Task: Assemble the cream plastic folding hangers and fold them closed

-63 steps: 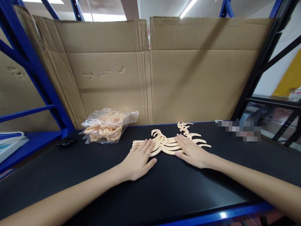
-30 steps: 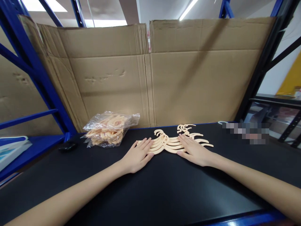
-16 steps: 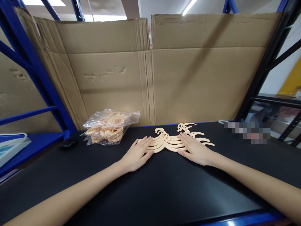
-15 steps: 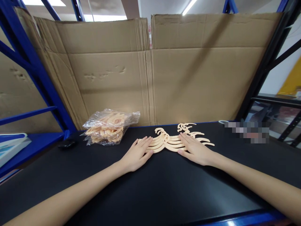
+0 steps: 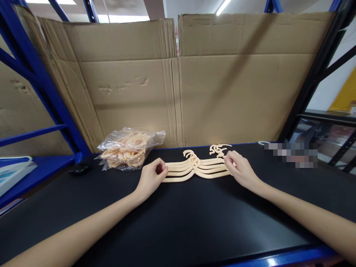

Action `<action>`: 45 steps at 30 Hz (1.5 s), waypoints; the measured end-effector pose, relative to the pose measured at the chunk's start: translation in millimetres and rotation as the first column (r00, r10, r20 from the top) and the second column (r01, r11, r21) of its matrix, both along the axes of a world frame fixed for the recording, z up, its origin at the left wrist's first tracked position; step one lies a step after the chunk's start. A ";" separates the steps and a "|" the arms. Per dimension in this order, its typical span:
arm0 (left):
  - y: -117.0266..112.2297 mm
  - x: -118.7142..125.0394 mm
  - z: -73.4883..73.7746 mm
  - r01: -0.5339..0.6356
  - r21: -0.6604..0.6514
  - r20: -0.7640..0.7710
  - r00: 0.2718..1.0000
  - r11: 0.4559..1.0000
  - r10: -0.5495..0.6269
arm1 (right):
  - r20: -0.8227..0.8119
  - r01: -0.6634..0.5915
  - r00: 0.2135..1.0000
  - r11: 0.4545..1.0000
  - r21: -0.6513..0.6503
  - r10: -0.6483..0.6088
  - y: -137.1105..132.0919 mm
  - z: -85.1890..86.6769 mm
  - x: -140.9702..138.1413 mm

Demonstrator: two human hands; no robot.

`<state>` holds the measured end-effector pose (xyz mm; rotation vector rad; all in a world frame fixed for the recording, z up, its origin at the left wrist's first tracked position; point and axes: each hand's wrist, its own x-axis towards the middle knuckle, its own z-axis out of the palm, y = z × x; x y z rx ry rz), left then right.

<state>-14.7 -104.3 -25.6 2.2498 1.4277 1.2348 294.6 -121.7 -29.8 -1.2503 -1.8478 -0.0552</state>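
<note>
A fanned stack of several cream plastic hangers (image 5: 194, 168) lies on the black tabletop (image 5: 178, 218). My left hand (image 5: 151, 178) is closed in a pinch on the left ends of the hangers. At the opposite side my right hand (image 5: 240, 168) has its fingers curled round the right ends. A few more hanger hooks (image 5: 218, 149) poke out just behind the stack.
A clear plastic bag of hangers (image 5: 128, 148) lies at the back left. Tall cardboard sheets (image 5: 178, 81) stand behind the table. Blue rack posts (image 5: 41, 81) rise on the left, a small black object (image 5: 78, 169) lies near them, and a black rack (image 5: 319, 66) stands on the right.
Both hands were lying flat and open on the hangers. They have slid outward to the ends and closed on them, and the stack now looks tidier and narrower.
</note>
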 end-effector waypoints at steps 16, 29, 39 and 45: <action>3.5 -4.2 -2.1 -0.084 -0.039 0.193 0.977 0.996 0.090 | -0.202 0.007 0.979 0.995 -0.103 -0.028 6.9 -6.9 2.9; 11.6 -9.5 -10.6 -0.031 -0.020 0.311 0.950 0.999 0.036 | -0.435 -0.121 0.899 0.983 -0.139 0.049 11.7 -11.3 10.4; 17.8 -10.4 -12.3 0.010 -0.025 0.330 0.944 1.000 -0.001 | -0.592 -0.265 0.787 0.961 -0.075 0.171 19.6 -10.0 18.7; 18.6 -10.4 -14.5 -0.001 -0.047 0.150 0.989 0.999 0.008 | -0.597 -0.196 0.798 0.974 -0.115 0.090 26.7 -10.8 25.9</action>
